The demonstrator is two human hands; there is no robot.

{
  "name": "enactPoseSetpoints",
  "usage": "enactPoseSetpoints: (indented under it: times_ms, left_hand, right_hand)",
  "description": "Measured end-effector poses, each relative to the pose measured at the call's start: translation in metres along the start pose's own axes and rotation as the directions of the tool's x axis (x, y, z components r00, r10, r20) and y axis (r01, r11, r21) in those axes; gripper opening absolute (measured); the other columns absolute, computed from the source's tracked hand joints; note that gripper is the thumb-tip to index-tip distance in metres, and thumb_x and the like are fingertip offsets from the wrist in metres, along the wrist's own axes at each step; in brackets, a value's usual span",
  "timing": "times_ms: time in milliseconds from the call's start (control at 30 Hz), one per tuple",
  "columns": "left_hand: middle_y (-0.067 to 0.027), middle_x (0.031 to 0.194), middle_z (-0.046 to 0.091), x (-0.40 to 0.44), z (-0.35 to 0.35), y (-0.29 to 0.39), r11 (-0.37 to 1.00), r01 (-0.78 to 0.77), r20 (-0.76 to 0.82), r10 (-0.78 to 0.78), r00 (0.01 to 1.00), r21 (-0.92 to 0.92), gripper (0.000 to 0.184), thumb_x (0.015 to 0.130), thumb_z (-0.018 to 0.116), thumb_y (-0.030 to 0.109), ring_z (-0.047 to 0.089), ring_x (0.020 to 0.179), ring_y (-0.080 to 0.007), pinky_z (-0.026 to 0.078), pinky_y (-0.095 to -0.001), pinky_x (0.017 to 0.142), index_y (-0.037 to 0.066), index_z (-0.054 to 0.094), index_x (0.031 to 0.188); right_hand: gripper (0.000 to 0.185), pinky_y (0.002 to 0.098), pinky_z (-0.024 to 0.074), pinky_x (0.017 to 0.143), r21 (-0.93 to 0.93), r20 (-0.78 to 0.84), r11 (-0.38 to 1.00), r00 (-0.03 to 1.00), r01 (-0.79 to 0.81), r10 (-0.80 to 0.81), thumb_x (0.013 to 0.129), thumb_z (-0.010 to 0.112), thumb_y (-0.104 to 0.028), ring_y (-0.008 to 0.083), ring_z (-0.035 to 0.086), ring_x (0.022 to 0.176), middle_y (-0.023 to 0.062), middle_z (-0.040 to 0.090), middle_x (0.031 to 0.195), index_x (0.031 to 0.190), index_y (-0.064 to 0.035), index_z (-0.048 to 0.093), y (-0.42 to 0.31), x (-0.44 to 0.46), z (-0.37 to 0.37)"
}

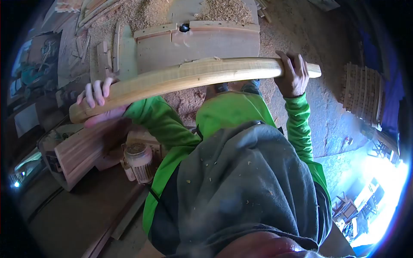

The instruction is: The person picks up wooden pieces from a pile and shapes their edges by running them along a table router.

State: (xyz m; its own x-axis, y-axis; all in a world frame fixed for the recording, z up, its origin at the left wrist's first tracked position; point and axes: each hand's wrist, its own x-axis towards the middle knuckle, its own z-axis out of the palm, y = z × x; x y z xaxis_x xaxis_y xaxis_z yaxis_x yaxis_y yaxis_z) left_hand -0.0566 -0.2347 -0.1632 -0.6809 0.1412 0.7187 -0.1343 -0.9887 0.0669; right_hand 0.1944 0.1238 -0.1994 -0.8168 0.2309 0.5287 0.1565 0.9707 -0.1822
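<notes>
A long, gently curved piece of wood (185, 77) stretches across in front of my body. My left hand (100, 94) is wrapped round its left end, fingers over the top and thumb side underneath. Close to the other end, my right hand (294, 75) grips it, with a short tip sticking out beyond the fingers. Just past the wood lies a machine table (155, 47) with wooden fence strips (223, 26) and a dark round spindle (184, 28) in the gap between them. Whether the wood touches the table, I cannot tell.
Shavings (150, 13) heap behind the fence and cover the floor. Wood offcuts (103, 60) lie at the left. A motor (138, 161) and a reddish wooden board (86, 150) are near my left side. Stacked slats (362, 92) stand on the right.
</notes>
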Motion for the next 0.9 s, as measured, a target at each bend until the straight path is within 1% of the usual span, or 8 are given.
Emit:
enactPoseSetpoints:
  times_ms: [367,500,567,600,733,833,867,900]
  left_hand:
    - [0.0037,0.092,0.054,-0.012,0.012,-0.019,1.000,-0.004,-0.061,0.004,0.998,-0.010,0.067,0.081,0.065,0.064,0.051,0.084,-0.0104,0.040,-0.0294,0.081,0.008,0.056,0.117]
    - [-0.0025,0.098,0.056,-0.003,0.023,-0.019,0.972,0.036,-0.289,0.034,0.957,0.234,0.065,0.086,0.061,0.059,0.052,0.090,-0.0188,0.040,-0.0378,0.088,0.005,0.052,0.119]
    - [-0.0066,0.101,0.056,-0.003,0.027,-0.022,0.915,0.074,-0.425,0.111,0.898,0.396,0.062,0.089,0.058,0.056,0.053,0.093,-0.0242,0.039,-0.0437,0.093,0.002,0.050,0.119]
    - [-0.0130,0.108,0.057,-0.001,0.024,-0.015,0.893,0.162,-0.472,0.061,0.880,0.419,0.058,0.095,0.052,0.051,0.054,0.104,-0.0316,0.037,-0.0511,0.102,0.000,0.049,0.121]
    - [-0.0209,0.129,0.053,0.035,0.045,-0.031,0.521,0.477,-0.625,0.148,0.766,0.708,0.059,0.098,0.046,0.048,0.046,0.125,-0.0388,0.033,-0.0557,0.110,-0.002,0.046,0.131]
    - [-0.0217,0.134,0.051,0.046,0.053,-0.041,0.568,0.358,-0.500,0.111,0.859,0.741,0.065,0.097,0.047,0.051,0.046,0.127,-0.0384,0.033,-0.0545,0.110,-0.001,0.042,0.137]
    - [-0.0214,0.137,0.049,0.045,0.043,-0.040,0.630,0.333,-0.481,0.074,0.874,0.701,0.071,0.096,0.047,0.055,0.044,0.130,-0.0372,0.031,-0.0552,0.111,0.001,0.038,0.141]
    - [-0.0212,0.138,0.048,0.034,0.025,-0.041,0.804,0.320,-0.449,-0.075,0.891,0.501,0.073,0.095,0.046,0.056,0.043,0.130,-0.0368,0.031,-0.0554,0.111,0.001,0.037,0.141]
  right_hand:
    - [0.049,0.0364,0.0504,0.070,-0.030,0.042,1.000,0.999,-0.004,0.005,0.062,0.072,-0.010,0.0233,0.060,0.079,0.0050,0.058,0.089,0.110,-0.0182,0.069,0.004,0.006,-0.044]
    - [0.048,0.0402,0.0518,0.075,0.186,0.385,0.976,0.922,-0.117,0.037,0.065,0.078,-0.014,0.0287,0.064,0.084,0.0076,0.060,0.093,0.112,-0.0160,0.067,0.005,0.014,-0.061]
    - [0.053,0.0427,0.0522,0.077,0.248,0.517,0.958,0.856,-0.145,-0.004,0.063,0.083,-0.017,0.0323,0.065,0.088,0.0087,0.062,0.096,0.113,-0.0117,0.065,0.010,0.019,-0.066]
    - [0.055,0.0430,0.0523,0.077,0.301,0.563,0.941,0.825,-0.152,-0.046,0.062,0.084,-0.017,0.0331,0.065,0.088,0.0092,0.063,0.097,0.113,-0.0105,0.065,0.014,0.022,-0.067]
    - [0.064,0.0371,0.0501,0.077,0.468,0.647,0.841,0.753,-0.271,-0.118,0.059,0.089,-0.019,0.0269,0.063,0.084,0.0121,0.062,0.094,0.114,-0.0009,0.062,0.032,0.020,-0.060]
    - [0.066,0.0341,0.0497,0.078,0.578,0.665,0.720,0.733,-0.383,-0.144,0.060,0.091,-0.017,0.0188,0.060,0.084,0.0091,0.063,0.093,0.116,0.0016,0.060,0.035,0.015,-0.057]
    - [0.067,0.0331,0.0496,0.078,0.621,0.660,0.667,0.734,-0.412,-0.161,0.061,0.091,-0.016,0.0161,0.059,0.084,0.0078,0.063,0.093,0.118,0.0025,0.060,0.035,0.013,-0.054]
    - [0.065,0.0329,0.0494,0.079,0.629,0.689,0.616,0.707,-0.474,-0.159,0.062,0.090,-0.016,0.0162,0.060,0.086,0.0084,0.064,0.094,0.116,0.0026,0.060,0.036,0.010,-0.050]
